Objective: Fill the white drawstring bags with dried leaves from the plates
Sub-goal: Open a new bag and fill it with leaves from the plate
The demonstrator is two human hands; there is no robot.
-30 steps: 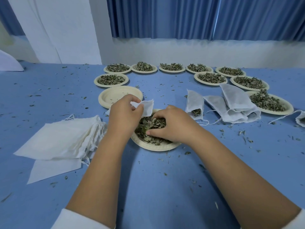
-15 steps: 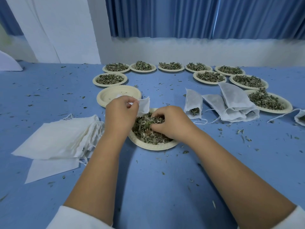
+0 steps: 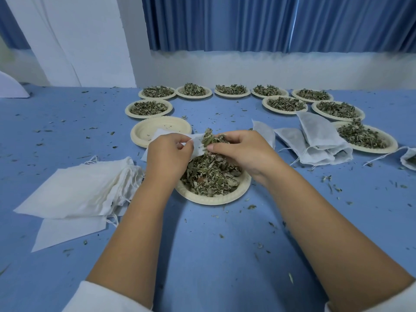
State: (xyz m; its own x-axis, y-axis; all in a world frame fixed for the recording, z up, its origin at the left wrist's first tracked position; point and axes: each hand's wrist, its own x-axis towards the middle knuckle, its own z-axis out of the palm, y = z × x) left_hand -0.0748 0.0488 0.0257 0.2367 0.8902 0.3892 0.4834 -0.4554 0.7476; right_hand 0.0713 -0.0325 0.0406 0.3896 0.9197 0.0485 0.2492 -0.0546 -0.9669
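Note:
A cream plate (image 3: 240,192) heaped with dried leaves (image 3: 209,172) sits in front of me on the blue table. My left hand (image 3: 167,155) pinches the mouth of a white drawstring bag (image 3: 197,145) just above the plate's far side. My right hand (image 3: 244,149) grips a clump of dried leaves (image 3: 210,137) at the bag's opening. A stack of flat unfilled bags (image 3: 78,192) lies to the left. Several filled bags (image 3: 315,140) lie to the right.
A bare cream plate (image 3: 144,131) stands behind my left hand. Several plates of dried leaves (image 3: 286,104) form an arc at the back and right. Leaf crumbs are scattered over the blue table (image 3: 213,244). A white wall and blue curtain rise beyond.
My right hand has lifted a clump of leaves from the plate up to the bag's mouth. My left hand has raised the bag slightly.

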